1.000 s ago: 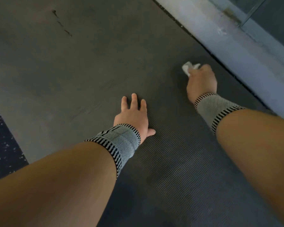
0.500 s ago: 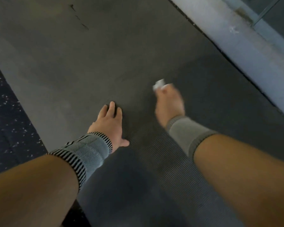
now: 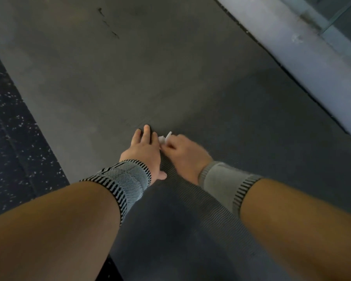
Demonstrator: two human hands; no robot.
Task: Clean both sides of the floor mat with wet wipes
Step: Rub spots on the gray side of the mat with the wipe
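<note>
If the right hand (image 3: 183, 151), clenched on the wet wipe (image 3: 164, 138), bumps the flat, released left hand (image 3: 144, 148), spots on the floor mat (image 3: 170, 78) may get missed.

Floor mat (image 3: 150, 78) matt grey, finely ribbed; wristbands (image 3: 126, 179) knitted cloth; floor (image 3: 12, 138) dark, white-speckled.

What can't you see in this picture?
- Wet wipe: head view, mostly hidden inside the right hand, and blurred.
- Floor mat: cut off by the top and bottom edges; its underside is hidden.
- Left hand: palm pressed down, out of sight.
</note>
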